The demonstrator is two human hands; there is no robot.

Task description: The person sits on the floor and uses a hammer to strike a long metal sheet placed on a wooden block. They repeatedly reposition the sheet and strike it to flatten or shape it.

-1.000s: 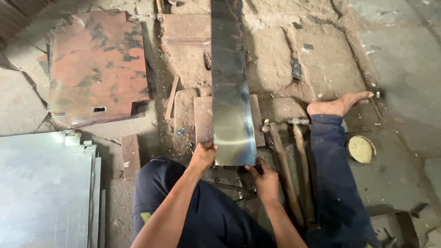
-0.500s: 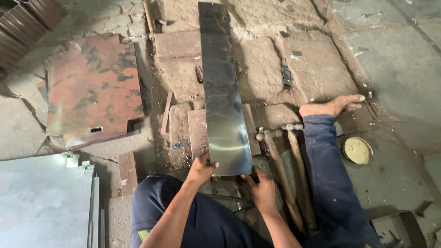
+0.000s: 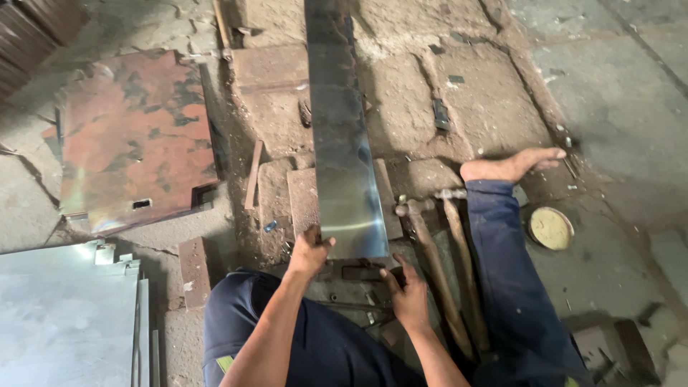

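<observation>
Metal strip (image 3: 342, 143) slid nearer, pointing away

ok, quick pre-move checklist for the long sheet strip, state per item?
1. Left hand on the metal strip, near-left corner: ok.
2. Right hand on the strip's near end: touching; firm grip cannot tell.
3. Strip lying lengthwise on the stone floor: ok.
4. Two hammers right beside the strip: not ok, close.
5. Bare foot apart from the strip: ok.
6. Strip's far end: out of frame, cannot tell.
</observation>
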